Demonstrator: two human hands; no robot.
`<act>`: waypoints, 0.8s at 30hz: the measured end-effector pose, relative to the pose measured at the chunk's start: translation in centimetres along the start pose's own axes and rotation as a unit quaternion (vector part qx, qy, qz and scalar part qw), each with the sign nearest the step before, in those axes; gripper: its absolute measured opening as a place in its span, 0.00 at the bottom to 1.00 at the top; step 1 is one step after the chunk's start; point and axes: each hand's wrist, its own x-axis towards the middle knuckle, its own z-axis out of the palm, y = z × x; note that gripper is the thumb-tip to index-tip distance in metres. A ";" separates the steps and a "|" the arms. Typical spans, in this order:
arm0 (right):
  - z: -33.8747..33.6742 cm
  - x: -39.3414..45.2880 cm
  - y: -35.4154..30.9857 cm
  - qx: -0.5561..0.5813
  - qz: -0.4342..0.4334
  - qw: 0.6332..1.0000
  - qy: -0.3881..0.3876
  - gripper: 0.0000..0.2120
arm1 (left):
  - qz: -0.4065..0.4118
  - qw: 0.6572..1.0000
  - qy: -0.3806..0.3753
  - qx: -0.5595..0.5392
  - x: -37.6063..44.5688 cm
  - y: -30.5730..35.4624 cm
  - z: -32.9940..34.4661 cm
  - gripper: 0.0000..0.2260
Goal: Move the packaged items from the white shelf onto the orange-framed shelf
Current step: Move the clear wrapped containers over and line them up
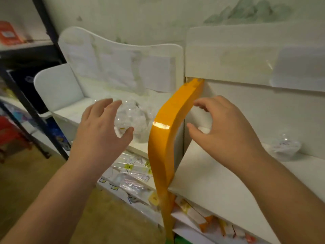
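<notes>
The fingers [105, 106] of the left hand [100, 132] are spread and released, held just above the clear packaged items [135, 120] on the white shelf [73, 110], left of the orange frame [165, 131]; nothing is gripped yet. Right of the orange frame, the right hand [223, 127] is loosely curled and empty above the orange-framed shelf [211, 176], where one clear packet [284, 147] already lies. The crinkly pile is best gathered with a wide, gentle close, then lifted clear over the orange frame.
</notes>
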 end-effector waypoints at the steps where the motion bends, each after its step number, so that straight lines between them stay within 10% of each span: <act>1: 0.9 0.8 -1.4 -0.002 -0.007 1.000 0.008 0.23 | -0.010 1.000 -0.004 -0.005 0.4 -1.8 0.1 0.33; 24: 28.4 13.1 -16.9 -0.093 0.012 0.990 -0.106 0.23 | -0.014 0.995 -0.084 -0.058 10.6 -29.5 5.1 0.32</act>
